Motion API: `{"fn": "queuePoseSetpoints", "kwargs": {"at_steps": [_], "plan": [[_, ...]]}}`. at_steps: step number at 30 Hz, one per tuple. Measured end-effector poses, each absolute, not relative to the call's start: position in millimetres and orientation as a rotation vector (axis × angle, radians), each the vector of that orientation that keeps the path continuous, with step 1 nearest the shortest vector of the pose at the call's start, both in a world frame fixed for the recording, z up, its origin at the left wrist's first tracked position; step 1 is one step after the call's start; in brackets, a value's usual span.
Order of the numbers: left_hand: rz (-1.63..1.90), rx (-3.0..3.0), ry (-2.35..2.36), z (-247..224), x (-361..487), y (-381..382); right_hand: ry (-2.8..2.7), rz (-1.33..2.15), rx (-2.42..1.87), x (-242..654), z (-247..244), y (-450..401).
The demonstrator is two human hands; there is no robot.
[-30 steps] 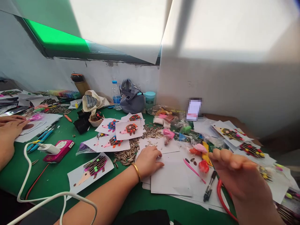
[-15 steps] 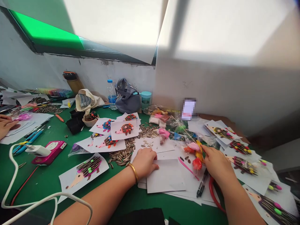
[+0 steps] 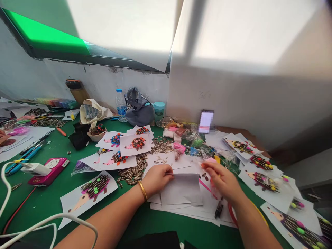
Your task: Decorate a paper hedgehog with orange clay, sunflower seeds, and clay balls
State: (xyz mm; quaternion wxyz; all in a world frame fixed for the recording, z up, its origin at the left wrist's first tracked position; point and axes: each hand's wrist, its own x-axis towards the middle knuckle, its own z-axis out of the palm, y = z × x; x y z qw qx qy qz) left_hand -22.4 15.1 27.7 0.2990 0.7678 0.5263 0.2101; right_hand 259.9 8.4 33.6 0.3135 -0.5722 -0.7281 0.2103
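Note:
My left hand (image 3: 162, 178), a gold bangle on its wrist, pinches the top left corner of a small white paper sheet (image 3: 181, 192), tilted up over other sheets. To its right, my right hand (image 3: 224, 181) has thumb and fingers closed; a tiny orange bit shows at the fingertips, too small to name. Near that hand lie a thin pink strip (image 3: 209, 189), a dark pen (image 3: 219, 209) and a few dark seeds (image 3: 204, 175). Partly behind the right hand are soft coloured lumps in clear wrap.
Sunflower seeds (image 3: 133, 171) lie heaped left of the papers. Hedgehog pictures with seed spines (image 3: 95, 186) lie on both sides. A pink power socket (image 3: 49, 171) with a white cable, a water bottle (image 3: 121, 107), a grey bag (image 3: 140, 112) and a phone (image 3: 206, 121) stand around. Part of another person's hand shows far left.
My left hand has taken hold of the sheet's corner and tipped it up. My right hand has come away from the yellow lump, leftward toward the sheet. The view has shifted slightly.

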Motion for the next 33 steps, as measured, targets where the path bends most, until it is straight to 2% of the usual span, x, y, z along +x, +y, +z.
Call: {"fn": "queuePoseSetpoints", "kwargs": {"at_steps": [3, 8, 18, 27, 30, 33], "plan": [[0.605, 1.992, 1.344, 26.4, -22.7, 17.0, -2.015, 0.768, -1.462, 232.5, 34.0, -1.9], [0.652, 1.842, 1.343, 23.6, -28.2, 22.4, -2.023, 0.73, -1.625, 218.7, 27.6, -3.6], [0.695, 1.75, 1.442, 19.8, -28.9, 24.6, -2.118, 0.452, -1.844, 220.6, 30.3, -3.7], [0.533, 1.873, 1.522, 16.8, -28.3, 25.8, -2.188, 0.228, -1.88, 231.1, 30.0, -0.1], [0.476, 1.94, 1.505, 18.1, -26.8, 23.8, -2.131, 0.058, -1.851, 249.5, 33.4, 9.7], [0.429, 2.012, 1.506, 19.0, -25.1, 21.4, -1.956, -0.191, -2.082, 282.8, 31.1, 25.5]]}}
